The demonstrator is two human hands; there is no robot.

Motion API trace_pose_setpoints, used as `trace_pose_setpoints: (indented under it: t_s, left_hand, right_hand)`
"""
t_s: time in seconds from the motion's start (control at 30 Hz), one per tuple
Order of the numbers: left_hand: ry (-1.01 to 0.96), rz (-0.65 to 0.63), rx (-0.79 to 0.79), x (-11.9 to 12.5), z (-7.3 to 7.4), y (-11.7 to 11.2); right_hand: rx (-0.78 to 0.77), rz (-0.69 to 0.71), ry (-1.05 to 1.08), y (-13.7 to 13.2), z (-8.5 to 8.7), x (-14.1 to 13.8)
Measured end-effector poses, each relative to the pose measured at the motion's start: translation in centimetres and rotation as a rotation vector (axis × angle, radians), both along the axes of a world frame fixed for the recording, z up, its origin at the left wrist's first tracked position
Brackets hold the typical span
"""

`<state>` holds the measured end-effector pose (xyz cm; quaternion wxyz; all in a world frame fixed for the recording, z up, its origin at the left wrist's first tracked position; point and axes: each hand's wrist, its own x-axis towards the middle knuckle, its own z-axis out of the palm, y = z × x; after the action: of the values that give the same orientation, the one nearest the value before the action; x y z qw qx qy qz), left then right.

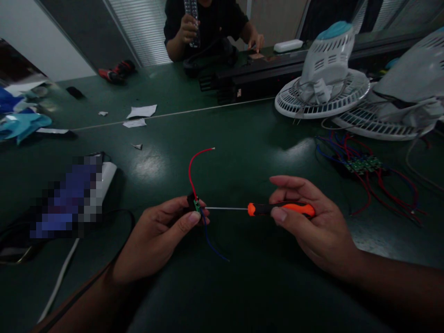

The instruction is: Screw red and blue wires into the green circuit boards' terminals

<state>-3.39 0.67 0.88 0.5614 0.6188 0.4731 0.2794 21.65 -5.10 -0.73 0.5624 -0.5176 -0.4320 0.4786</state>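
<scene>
My left hand (159, 233) pinches a small green circuit board (196, 205) between thumb and fingers; a red wire (193, 167) curls up from it and a blue wire (211, 243) hangs down. My right hand (312, 226) grips the orange and black handle of a screwdriver (277, 209). Its thin metal shaft points left and its tip meets the board. Both hands hover over the dark green table (243, 152).
Two white fan housings (326, 78) (409, 92) lie at the right, with a tangle of red and blue wires and boards (364, 166) before them. A person (208, 27) sits across the table. Paper scraps (140, 113) lie far left; a blurred object (69, 194) is near left.
</scene>
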Motion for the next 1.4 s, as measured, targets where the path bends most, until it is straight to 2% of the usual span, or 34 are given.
trace_pose_setpoints:
  t_s: [0.23, 0.87, 1.0, 1.13, 1.4]
  left_hand:
    - [-0.013, 0.026, -0.022, 0.05, 0.12, -0.05]
    - [-0.006, 0.005, -0.013, -0.1, -0.04, -0.01]
    - [-0.012, 0.018, -0.015, 0.02, -0.1, -0.02]
    - [-0.015, 0.017, -0.019, 0.08, 0.02, 0.02]
    - [0.013, 0.02, -0.011, 0.01, 0.01, 0.01]
  right_hand:
    - [-0.113, 0.033, -0.06, -0.54, 0.68, -0.02]
    - [0.005, -0.019, -0.016, -0.04, 0.0, 0.07]
    - [-0.049, 0.032, -0.014, -0.18, 0.28, -0.07]
    - [-0.118, 0.005, -0.067, -0.29, 0.66, -0.25]
    - [-0.076, -0.004, -0.044, -0.19, 0.42, -0.22]
